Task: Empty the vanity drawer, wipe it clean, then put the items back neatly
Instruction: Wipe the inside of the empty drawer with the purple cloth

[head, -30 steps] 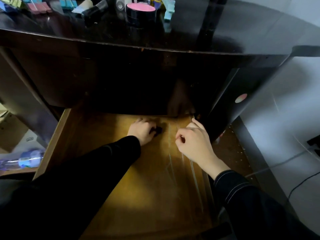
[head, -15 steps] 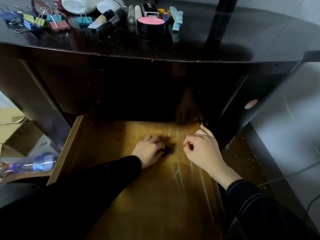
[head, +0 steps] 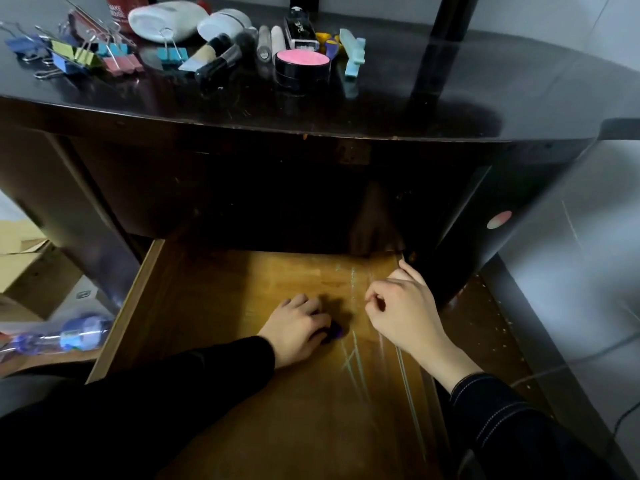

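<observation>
A single wide-angle camera, worn on the person's head, looks forward and steeply down. It sits close above the open drawer (head: 207,306), which fills the near centre of the frame. Both sleeved forearms enter from the near edge, and the left hand (head: 298,327) and right hand (head: 401,317) lie mid-frame. The vanity top (head: 450,91) curves across the far part. Floor (head: 571,271) shows at right and a cardboard box (head: 31,271) at left.

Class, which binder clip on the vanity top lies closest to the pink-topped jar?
The lone teal binder clip, lying apart from the clustered other clips.
</observation>
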`<state>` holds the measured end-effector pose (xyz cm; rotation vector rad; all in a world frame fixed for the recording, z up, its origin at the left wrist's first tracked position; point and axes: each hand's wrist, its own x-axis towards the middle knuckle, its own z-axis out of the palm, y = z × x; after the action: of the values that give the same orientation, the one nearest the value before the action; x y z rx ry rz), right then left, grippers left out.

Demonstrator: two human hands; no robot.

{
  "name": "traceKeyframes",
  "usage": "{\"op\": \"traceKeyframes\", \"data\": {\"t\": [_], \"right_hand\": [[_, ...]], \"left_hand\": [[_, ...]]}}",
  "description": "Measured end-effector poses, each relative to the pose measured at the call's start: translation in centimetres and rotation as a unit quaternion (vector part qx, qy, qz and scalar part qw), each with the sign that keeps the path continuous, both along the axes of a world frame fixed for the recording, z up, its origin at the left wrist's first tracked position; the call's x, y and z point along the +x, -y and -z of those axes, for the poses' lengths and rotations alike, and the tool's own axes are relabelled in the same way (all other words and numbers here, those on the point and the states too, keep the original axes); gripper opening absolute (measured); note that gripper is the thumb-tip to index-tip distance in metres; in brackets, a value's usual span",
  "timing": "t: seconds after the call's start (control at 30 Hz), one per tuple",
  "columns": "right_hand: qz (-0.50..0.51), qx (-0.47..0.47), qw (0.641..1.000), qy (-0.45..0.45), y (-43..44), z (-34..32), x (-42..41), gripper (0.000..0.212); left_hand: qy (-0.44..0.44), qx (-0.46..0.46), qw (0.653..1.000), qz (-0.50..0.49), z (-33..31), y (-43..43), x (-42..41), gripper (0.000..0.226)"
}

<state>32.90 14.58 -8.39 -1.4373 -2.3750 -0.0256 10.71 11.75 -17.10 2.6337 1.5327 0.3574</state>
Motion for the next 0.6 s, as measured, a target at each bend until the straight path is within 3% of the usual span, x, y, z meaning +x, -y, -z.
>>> {"op": "traceKeyframes", "data": {"t": [0.1, 0.27, 0.4, 0.6], "right_hand": [[0.001, 0.001, 1.0, -0.005, -0.2, 0.2, 0.1, 0.01], [0.001, 0.001, 1.0, -0.01, -0.4, 0.4, 0.2, 0.009], [0.006, -0.003, 1.0, -0.002, -0.3, 0.3, 0.2, 0.012], [0.005, -0.01, 1.0, 0.007, -0.1, 0.0, 0.1, 0.013]], "left_hand": [[-0.003, 0.013, 1.0, -0.008, 0.0, -1.6, -0.5, 0.024], [0.046, 0.026, 0.982, -0.179, -1.0, -9.5, 1.4, 0.022], [0.05, 0.034, 0.978, -0.2, -1.2, -9.7, 2.6, 0.017], [0.012, 0.044, 0.996, -0.071, -0.4, -1.9, 0.2, 0.022]]}}
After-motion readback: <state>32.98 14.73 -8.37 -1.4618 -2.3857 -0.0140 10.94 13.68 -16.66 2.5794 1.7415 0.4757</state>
